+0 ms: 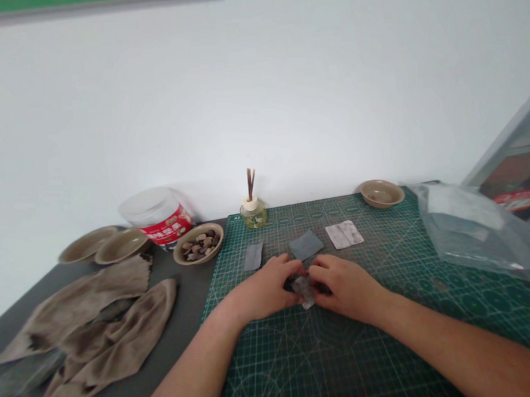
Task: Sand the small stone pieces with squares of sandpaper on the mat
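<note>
My left hand and my right hand meet over the green cutting mat, fingers curled. Between them they pinch a small grey, worn sheet, and something dark sits under the fingers that I cannot make out. Just beyond my hands lie three small sheets on the mat: a narrow grey one, a darker grey square and a pale stained one.
A bowl of pebbles stands left of the mat, with two shallow dishes and a white tub with a red label behind. Brown cloths lie at left. A reed diffuser, another dish and a clear plastic bag sit farther back and right.
</note>
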Action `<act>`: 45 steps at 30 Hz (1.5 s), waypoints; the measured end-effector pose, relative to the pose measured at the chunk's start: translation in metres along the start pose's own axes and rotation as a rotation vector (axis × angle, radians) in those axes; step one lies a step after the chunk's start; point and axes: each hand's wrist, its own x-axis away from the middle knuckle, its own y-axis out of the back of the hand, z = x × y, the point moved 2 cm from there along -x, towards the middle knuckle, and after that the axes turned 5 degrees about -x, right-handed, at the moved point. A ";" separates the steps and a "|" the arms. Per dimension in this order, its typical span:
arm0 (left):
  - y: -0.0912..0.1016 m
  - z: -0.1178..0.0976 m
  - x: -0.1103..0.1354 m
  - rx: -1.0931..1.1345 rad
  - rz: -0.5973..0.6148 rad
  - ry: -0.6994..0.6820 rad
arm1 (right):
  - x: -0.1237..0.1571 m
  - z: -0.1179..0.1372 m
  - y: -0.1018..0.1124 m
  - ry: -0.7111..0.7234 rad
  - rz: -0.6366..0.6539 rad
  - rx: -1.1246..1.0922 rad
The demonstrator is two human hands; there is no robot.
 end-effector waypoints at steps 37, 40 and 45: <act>0.001 -0.003 0.000 -0.036 0.003 0.019 | 0.003 0.003 0.002 -0.082 -0.063 0.032; 0.001 -0.003 0.000 -0.041 0.007 0.019 | 0.004 0.005 0.000 -0.018 -0.025 -0.001; 0.002 -0.002 0.000 -0.035 -0.002 0.001 | 0.000 0.006 0.001 0.019 -0.040 -0.045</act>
